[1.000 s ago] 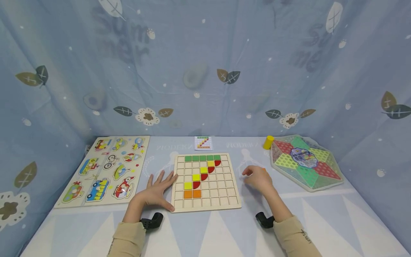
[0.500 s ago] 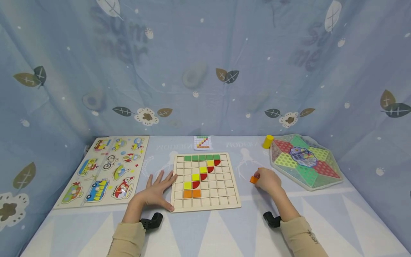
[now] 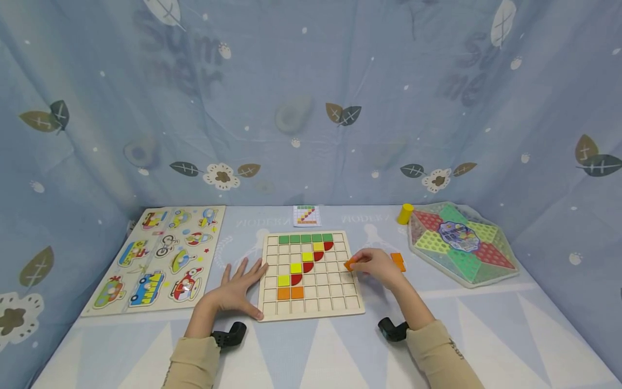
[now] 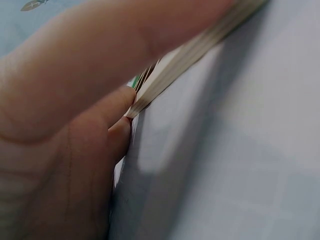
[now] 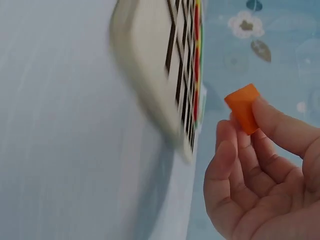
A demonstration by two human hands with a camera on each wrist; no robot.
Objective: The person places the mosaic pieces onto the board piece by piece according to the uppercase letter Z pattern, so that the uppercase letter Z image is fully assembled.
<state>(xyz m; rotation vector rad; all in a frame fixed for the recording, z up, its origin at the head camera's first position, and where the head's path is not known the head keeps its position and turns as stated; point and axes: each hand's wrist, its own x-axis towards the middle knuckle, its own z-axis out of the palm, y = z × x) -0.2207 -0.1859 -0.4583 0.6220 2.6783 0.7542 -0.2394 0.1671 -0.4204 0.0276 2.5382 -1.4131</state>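
A wooden grid board point(image 3: 325, 309) lies in the middle of the table, with green, yellow and orange squares and red quarter-round pieces set in its cells. My left hand point(image 3: 235, 292) rests with spread fingers against the board's left edge, the thumb at its near corner. Over the board's right edge, my right hand point(image 3: 379, 265) pinches an orange square tile point(image 5: 243, 108) between thumb and fingers. More orange tiles point(image 3: 398, 261) lie on the table just right of that hand. In the left wrist view, the thumb hides most of the board's edge point(image 4: 170, 70).
A small pattern card point(image 3: 307, 216) lies behind the board. At left is a vehicle picture puzzle point(image 3: 165, 259). A yellow cylinder point(image 3: 405, 214) stands by a star-patterned game board point(image 3: 461, 243) at right. A blue patterned curtain point(image 3: 311, 135) hangs behind the table.
My right hand has gone right to the orange tiles, taken one, and moved back left with it to the board's edge. The left hand has stayed in place.
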